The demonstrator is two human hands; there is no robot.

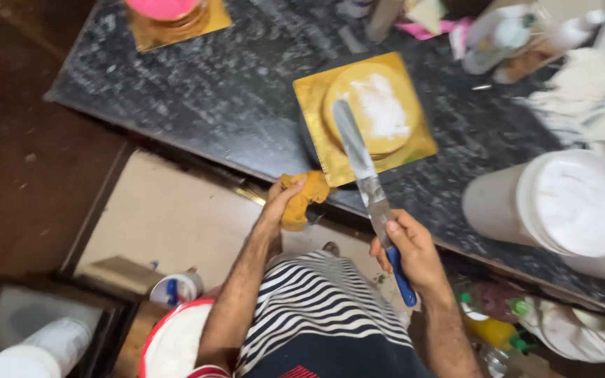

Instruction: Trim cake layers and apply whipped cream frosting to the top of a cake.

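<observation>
Round yellow sponge cake (372,105) with white cream patch, set on gold square board (316,150) on dark speckled surface (211,91); long steel blue-handled palette knife (365,175) gripped in right hand (411,255), blade held over cake; crumpled orange cloth (302,199) clutched in left hand (281,203) just off board's near corner; icing step judged in hand; cream spread outward called for next.

The desk (232,91) is black with grey speckles, the board (316,150) gold, the cloth (301,199) orange, the knife handle (404,280) blue.
</observation>
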